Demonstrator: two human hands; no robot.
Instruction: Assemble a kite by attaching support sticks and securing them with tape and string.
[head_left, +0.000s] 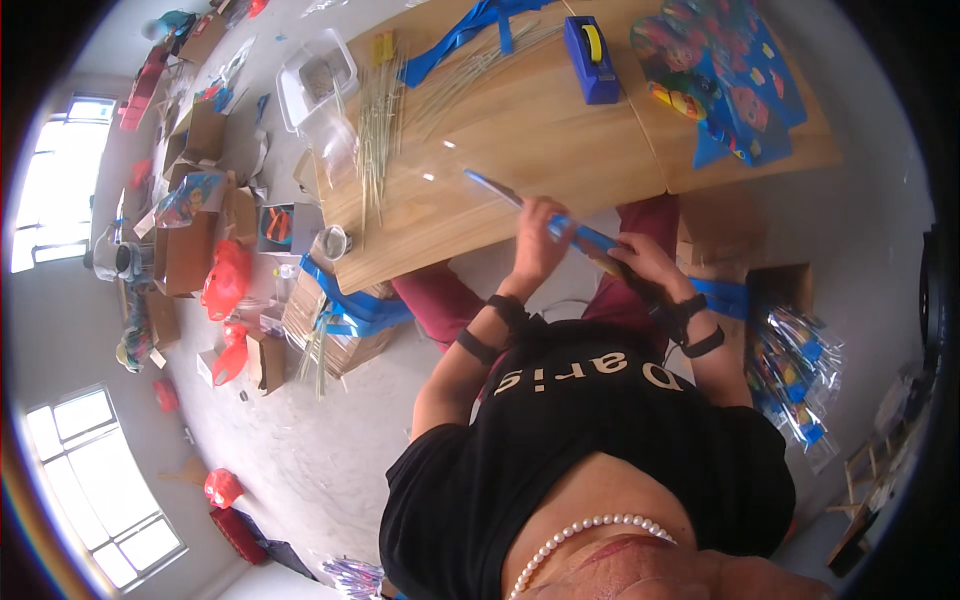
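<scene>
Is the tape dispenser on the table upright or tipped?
Upright: the tape dispenser stands on the table, its yellow roll seen edge-on from above, not as a full circle.

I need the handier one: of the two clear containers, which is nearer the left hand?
The small round cup, by the near left corner of the table. The other, a larger rectangular tub, sits farther from the left hand, toward the far side.

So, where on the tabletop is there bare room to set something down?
Bare tabletop lies on the near side of the tape dispenser, left of the printed sheets. It's crowded at the left with thin sticks, with blue ribbon toward the far edge.
</scene>
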